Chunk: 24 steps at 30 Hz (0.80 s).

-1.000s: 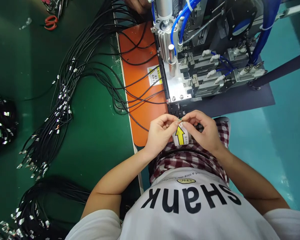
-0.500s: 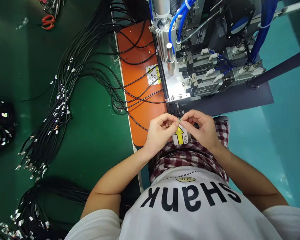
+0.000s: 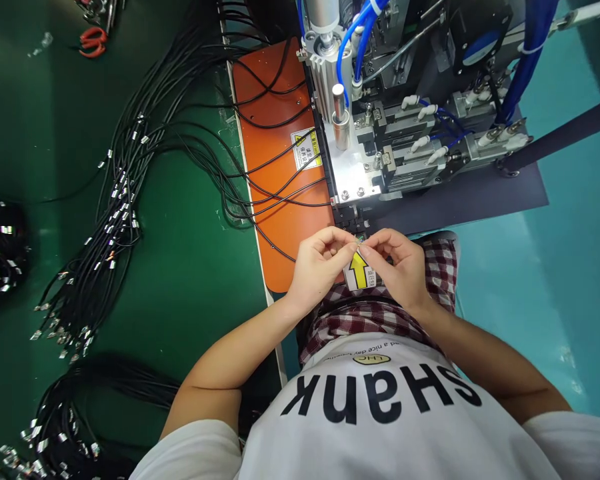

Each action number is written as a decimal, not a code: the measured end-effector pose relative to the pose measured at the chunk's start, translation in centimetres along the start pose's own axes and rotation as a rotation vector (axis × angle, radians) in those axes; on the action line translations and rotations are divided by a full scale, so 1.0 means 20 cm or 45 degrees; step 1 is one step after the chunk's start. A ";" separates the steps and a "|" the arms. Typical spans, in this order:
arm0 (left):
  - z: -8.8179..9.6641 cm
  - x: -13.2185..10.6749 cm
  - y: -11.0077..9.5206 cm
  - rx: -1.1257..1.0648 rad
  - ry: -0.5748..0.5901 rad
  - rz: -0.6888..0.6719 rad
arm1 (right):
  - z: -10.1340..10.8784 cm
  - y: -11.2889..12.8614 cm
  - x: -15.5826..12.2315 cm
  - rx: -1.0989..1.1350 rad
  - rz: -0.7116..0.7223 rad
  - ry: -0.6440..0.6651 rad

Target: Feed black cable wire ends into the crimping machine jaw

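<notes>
My left hand (image 3: 320,263) and my right hand (image 3: 397,263) meet fingertip to fingertip in front of the machine's lower edge. Both are closed in a pinch. One black cable (image 3: 276,247) runs across the orange plate and into my left hand, where the fingers cover it. At the fingertips a tiny light-coloured piece shows, too small to name. Just under the pinch is a white label with a yellow arrow (image 3: 360,270). A dark track (image 3: 349,217) of the machine lies right beyond the fingers, with a small green spot near my right fingertips.
The orange plate (image 3: 280,193) carries several black cables into the machine's metal block (image 3: 350,177). Bundles of cables with shiny metal ends (image 3: 125,200) cover the green table (image 3: 195,267). Red-handled scissors (image 3: 94,41) lie at the far left. Blue air hoses (image 3: 365,47) hang above the cylinders.
My right hand has shifted slightly left and down, its fingers tighter against my left fingertips. The green spot beyond them shows more. My left hand has barely moved.
</notes>
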State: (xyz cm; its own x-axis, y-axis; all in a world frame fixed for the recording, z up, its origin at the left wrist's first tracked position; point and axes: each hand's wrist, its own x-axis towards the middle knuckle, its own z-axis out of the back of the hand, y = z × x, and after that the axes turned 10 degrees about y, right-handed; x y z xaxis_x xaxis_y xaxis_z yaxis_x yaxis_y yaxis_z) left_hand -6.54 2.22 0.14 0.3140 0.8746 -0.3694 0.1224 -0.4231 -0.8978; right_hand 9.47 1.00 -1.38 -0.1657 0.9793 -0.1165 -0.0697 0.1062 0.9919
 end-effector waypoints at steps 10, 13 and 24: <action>-0.01 0.00 -0.03 0.031 0.037 0.024 | 0.11 0.09 0.06 -0.421 0.255 0.167; -0.01 0.00 -0.03 0.052 0.052 0.013 | 0.10 0.09 0.06 -0.618 0.364 0.168; 0.02 -0.01 -0.04 0.277 0.146 -0.081 | 0.20 0.21 0.14 -0.994 0.393 0.516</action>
State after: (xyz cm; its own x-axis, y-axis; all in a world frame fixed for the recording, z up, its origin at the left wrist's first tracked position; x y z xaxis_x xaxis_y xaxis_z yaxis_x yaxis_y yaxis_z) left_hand -7.07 2.43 0.95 0.4186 0.8601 -0.2916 -0.0565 -0.2958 -0.9536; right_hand 12.70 4.80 2.66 -0.6073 0.7944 -0.0081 -0.5828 -0.4386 0.6840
